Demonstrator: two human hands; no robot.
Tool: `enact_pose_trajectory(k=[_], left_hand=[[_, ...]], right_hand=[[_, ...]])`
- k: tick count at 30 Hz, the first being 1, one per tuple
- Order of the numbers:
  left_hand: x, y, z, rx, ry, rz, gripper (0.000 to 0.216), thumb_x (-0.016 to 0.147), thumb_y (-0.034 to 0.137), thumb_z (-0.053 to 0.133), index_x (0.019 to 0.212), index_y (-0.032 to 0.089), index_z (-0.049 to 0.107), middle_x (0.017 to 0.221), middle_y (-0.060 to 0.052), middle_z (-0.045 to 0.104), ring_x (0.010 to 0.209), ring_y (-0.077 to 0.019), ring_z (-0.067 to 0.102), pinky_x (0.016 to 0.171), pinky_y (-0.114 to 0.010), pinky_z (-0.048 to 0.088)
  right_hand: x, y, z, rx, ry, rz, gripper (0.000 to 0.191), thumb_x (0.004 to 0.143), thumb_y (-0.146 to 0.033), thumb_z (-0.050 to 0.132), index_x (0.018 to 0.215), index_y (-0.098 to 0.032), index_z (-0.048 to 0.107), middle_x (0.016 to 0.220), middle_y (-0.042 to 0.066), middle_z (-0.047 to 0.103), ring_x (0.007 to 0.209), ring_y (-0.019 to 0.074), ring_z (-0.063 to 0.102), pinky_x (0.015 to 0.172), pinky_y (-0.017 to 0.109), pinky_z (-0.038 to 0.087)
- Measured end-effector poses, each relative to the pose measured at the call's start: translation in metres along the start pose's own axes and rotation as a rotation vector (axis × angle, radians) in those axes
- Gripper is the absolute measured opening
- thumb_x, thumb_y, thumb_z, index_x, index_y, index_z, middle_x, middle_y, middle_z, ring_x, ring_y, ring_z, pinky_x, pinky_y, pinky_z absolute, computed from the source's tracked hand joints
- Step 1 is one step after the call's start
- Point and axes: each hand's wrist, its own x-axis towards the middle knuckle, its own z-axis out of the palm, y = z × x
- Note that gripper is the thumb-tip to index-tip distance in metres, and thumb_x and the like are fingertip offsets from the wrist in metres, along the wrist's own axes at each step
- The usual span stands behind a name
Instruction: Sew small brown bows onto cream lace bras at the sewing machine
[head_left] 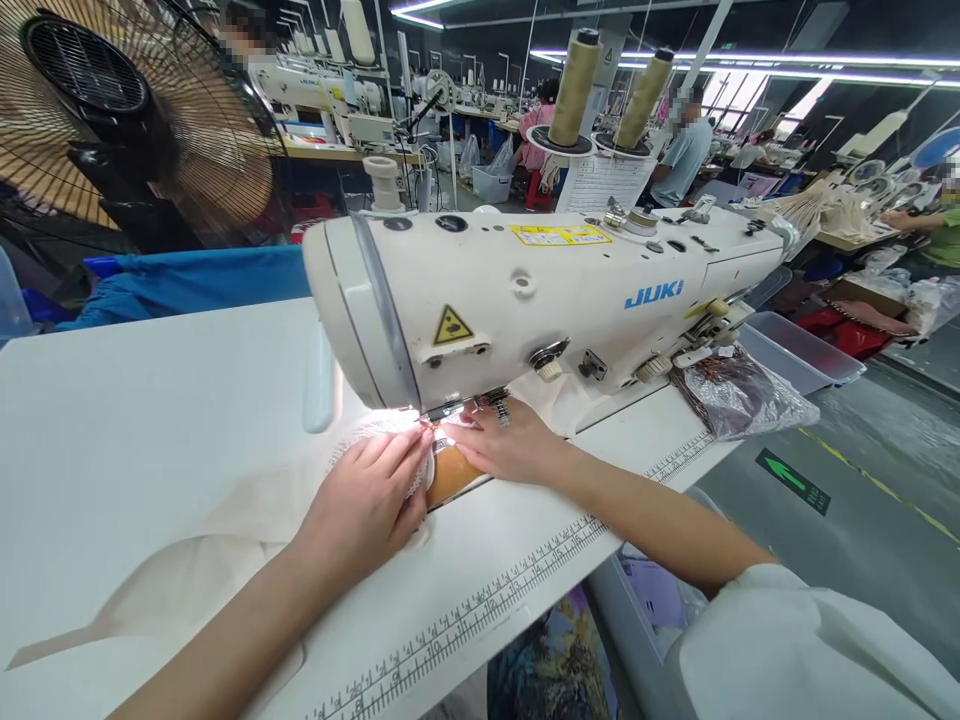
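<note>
A white JUKI sewing machine [570, 290] spans the middle, its lamp lighting the needle area. Pale, sheer fabric with a lacy edge [352, 432] lies under the machine head and trails left across the table. My left hand [375, 490] is closed on this fabric just left of the needle, fingers together, thumb at the near edge. From the other side, my right hand [510, 440] reaches beneath the arm, its fingertips pinched at the fabric's edge beside the presser foot [446, 411]. An orange-brown plate [452, 474] shows between both hands. Glare and fingers hide the exact stitching point.
The white table [150, 420] has a printed ruler [480, 610] along its front edge. A plastic-wrapped bundle [739, 395] lies at its right end, near a clear bin [799, 350]. A large fan [135, 110] stands back left. Thread cones [576, 90] rise behind the machine; other people work beyond.
</note>
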Motion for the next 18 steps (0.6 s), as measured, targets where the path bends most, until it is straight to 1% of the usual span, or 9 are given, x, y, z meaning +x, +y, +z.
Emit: enact_pose_trajectory(k=[4, 8, 13, 18], left_hand=[[0.0016, 0.0003, -0.0009, 0.012, 0.005, 0.01, 0.041, 0.093, 0.022, 0.042, 0.123, 0.003, 0.062, 0.118, -0.016, 0.067, 0.095, -0.0259, 0.059, 0.077, -0.038, 0.049], [0.0016, -0.0001, -0.0003, 0.025, 0.017, 0.02, 0.041, 0.094, 0.022, 0.042, 0.124, 0.002, 0.061, 0.118, -0.016, 0.067, 0.096, -0.026, 0.059, 0.079, -0.038, 0.048], [0.0012, -0.0003, 0.0003, 0.034, 0.028, 0.035, 0.041, 0.094, 0.023, 0.042, 0.125, 0.002, 0.061, 0.12, -0.017, 0.067, 0.098, -0.0265, 0.059, 0.081, -0.039, 0.048], [0.0014, 0.0001, 0.0, 0.027, 0.033, 0.024, 0.04, 0.095, 0.023, 0.042, 0.123, 0.004, 0.061, 0.119, -0.016, 0.067, 0.098, -0.0261, 0.059, 0.081, -0.038, 0.048]], right_hand=[[-0.0021, -0.0006, 0.0063, -0.023, 0.048, -0.013, 0.027, 0.101, -0.022, 0.04, 0.114, -0.021, 0.064, 0.115, 0.007, 0.067, 0.1, 0.0202, 0.057, 0.086, 0.036, 0.04], [-0.0019, -0.0005, 0.008, -0.009, 0.04, -0.008, 0.025, 0.099, -0.02, 0.041, 0.111, -0.021, 0.064, 0.116, 0.008, 0.066, 0.099, 0.0199, 0.056, 0.088, 0.036, 0.04], [-0.0007, 0.001, 0.0075, 0.01, 0.041, -0.017, 0.026, 0.1, -0.021, 0.04, 0.112, -0.021, 0.063, 0.115, 0.008, 0.066, 0.099, 0.0206, 0.056, 0.084, 0.036, 0.041], [-0.0007, 0.0014, 0.0074, 0.016, 0.002, -0.01, 0.026, 0.101, -0.022, 0.039, 0.111, -0.021, 0.063, 0.112, 0.007, 0.067, 0.099, 0.0207, 0.057, 0.077, 0.036, 0.042]])
